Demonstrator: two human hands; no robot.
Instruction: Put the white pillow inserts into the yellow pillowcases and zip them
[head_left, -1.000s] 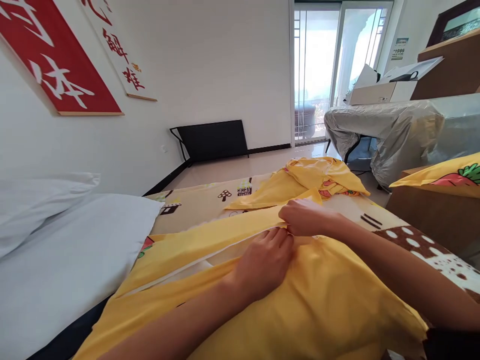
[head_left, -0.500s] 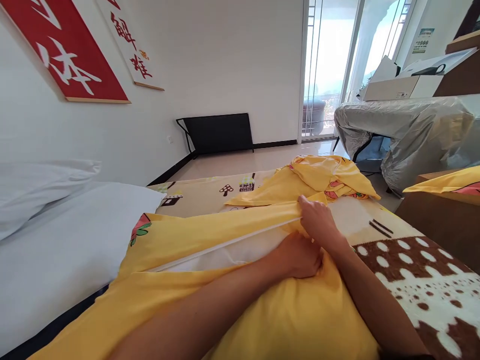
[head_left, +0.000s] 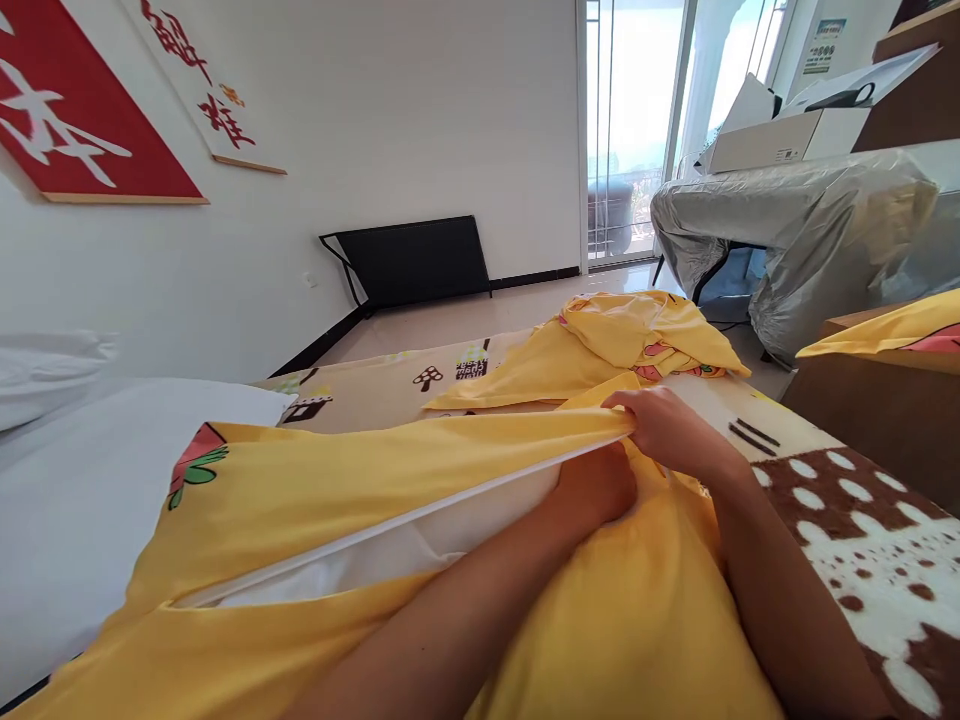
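A yellow pillowcase (head_left: pixel 360 475) with a printed strawberry corner lies in front of me, its long slit open. White filling, apparently a pillow (head_left: pixel 360 560), shows through the slit. My right hand (head_left: pixel 664 430) pinches the upper edge of the opening at its right end and holds it taut. My left hand (head_left: pixel 600 485) reaches across from the lower left, tucked into the slit just below the right hand. Its fingers are curled; the pillowcase edge partly covers them, so what they grip is hidden.
White pillows (head_left: pixel 45 480) lie at the left. A crumpled yellow cloth (head_left: pixel 637 335) rests on the patterned blanket (head_left: pixel 840 500) at the far side. Beyond are a black folding frame (head_left: pixel 412 260), a plastic-covered table (head_left: pixel 795 210) with an opened box (head_left: pixel 765 140), and a brown box (head_left: pixel 885 400) at right.
My left hand has gone deeper into the slit, under the upper edge. My right hand has shifted right, pulling that edge, and the slit gapes wider. The view has turned slightly right.
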